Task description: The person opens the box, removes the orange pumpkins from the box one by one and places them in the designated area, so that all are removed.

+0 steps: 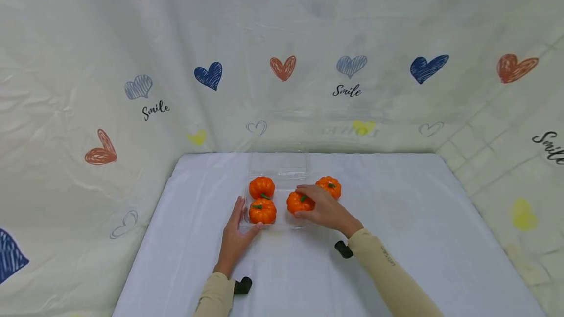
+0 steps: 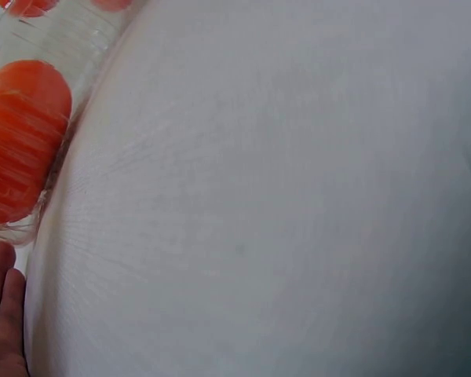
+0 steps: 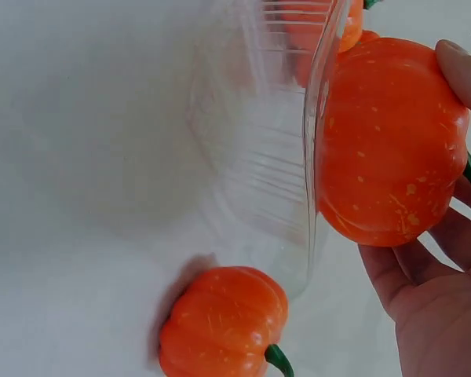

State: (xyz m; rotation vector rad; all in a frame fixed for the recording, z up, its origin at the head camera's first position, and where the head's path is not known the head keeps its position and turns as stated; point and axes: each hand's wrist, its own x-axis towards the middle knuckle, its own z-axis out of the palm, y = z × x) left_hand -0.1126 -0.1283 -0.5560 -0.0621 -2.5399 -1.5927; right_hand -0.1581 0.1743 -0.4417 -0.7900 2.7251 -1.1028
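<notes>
My right hand grips a small orange pumpkin with a green stem, over the right part of a clear plastic box. In the right wrist view the held pumpkin is at the level of the box's rim, thumb on one side and fingers on the other. Two more pumpkins, a rear one and a front one, sit in the box's left half. My left hand rests at the box's front left corner, fingers straight along its side, thumb at the front edge.
Another pumpkin lies on the white cloth just right of the box, behind my right hand; the right wrist view shows this loose pumpkin too. The box's clear lid lies open toward the back. A patterned curtain hangs behind the table.
</notes>
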